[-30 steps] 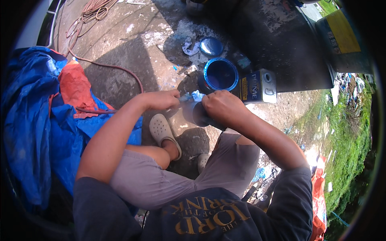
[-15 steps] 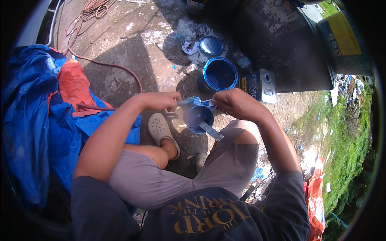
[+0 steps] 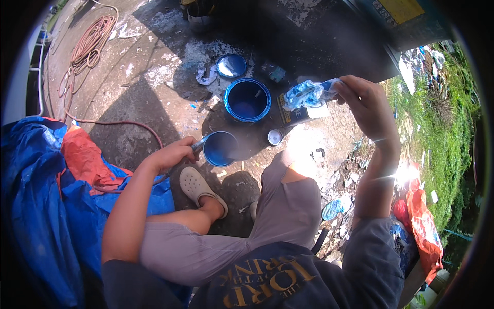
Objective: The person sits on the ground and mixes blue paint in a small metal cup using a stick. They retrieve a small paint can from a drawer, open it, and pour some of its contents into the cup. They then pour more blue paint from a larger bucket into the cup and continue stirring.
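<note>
My left hand point(image 3: 180, 152) is closed around the short handle at the left side of a blue cup point(image 3: 220, 149). The cup's mouth faces up and its inside is coated blue. Raised to the right, my right hand point(image 3: 363, 100) pinches a crumpled white rag point(image 3: 311, 94) smeared with blue. The rag hangs above a rectangular metal tin point(image 3: 293, 114) and hides part of it. Beyond the cup stands an open round paint can point(image 3: 248, 100) with a blue rim and dark blue inside. A blue round lid point(image 3: 231, 66) lies behind that can.
A small round white container point(image 3: 275, 137) stands right of the cup. Blue tarpaulin point(image 3: 38, 180) with an orange-red part point(image 3: 82, 157) spreads at the left. A reddish hose point(image 3: 92, 44) lies coiled at the far left. Grass point(image 3: 437, 154) and litter point(image 3: 334, 177) lie at the right.
My right hand has moved up and right with the rag, away from the cup. My left hand and the cup have shifted left. The flat stick seen across the cup's rim no longer shows there.
</note>
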Motion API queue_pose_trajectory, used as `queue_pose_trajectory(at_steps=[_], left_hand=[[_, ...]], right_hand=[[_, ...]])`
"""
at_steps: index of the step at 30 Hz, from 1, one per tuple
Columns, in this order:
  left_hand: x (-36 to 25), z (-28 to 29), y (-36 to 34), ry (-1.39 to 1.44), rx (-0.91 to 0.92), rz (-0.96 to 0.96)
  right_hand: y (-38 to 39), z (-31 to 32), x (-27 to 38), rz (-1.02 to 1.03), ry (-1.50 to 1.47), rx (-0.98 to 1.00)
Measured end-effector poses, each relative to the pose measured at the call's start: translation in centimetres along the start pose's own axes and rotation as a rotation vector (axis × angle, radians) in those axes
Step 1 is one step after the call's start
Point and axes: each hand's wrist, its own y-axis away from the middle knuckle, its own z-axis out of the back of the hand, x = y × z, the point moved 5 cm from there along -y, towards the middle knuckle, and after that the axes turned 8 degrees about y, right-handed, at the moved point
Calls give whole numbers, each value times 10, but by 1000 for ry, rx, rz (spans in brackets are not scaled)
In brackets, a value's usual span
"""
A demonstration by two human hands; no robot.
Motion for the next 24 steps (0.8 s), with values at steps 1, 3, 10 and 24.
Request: queue_pose_trajectory(at_steps=[1,3,10,24], left_hand=[[-1,0,0,38,-25,11],[0,4,-2,31,-36,-1],[-6,4,-10,90,-58,-102],[-9,2,-12,286,-236,-205]], right_hand=[[1,11,-9,-22,-20,-62],[0,23,-29,-73,-46,-155],[-12,-50,-109,-294,162,41],[19,-137,12,-53,-178,-20]])
